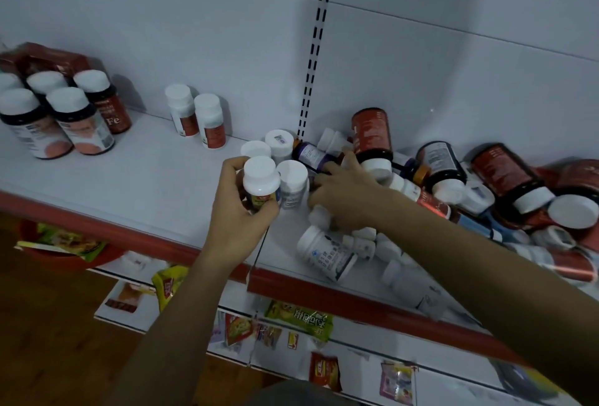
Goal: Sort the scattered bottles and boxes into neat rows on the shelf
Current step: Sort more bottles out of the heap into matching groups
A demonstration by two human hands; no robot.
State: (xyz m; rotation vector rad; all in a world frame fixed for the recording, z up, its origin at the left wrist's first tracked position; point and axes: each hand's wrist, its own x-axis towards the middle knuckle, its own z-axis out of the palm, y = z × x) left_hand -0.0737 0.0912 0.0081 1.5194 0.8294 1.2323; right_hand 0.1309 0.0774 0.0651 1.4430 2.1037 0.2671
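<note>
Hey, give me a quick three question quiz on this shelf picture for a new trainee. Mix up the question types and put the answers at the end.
1. True or false: the left hand grips a white-capped bottle.
2. Where does the group of dark bottles stand upright? A: at the left end of the shelf. B: on the floor. C: on the lower shelf.
3. Fill the gap: the right hand reaches into a pile of bottles that mostly lie ___.

Key: 1 true. 2 A. 3 toppled, on their sides.
</note>
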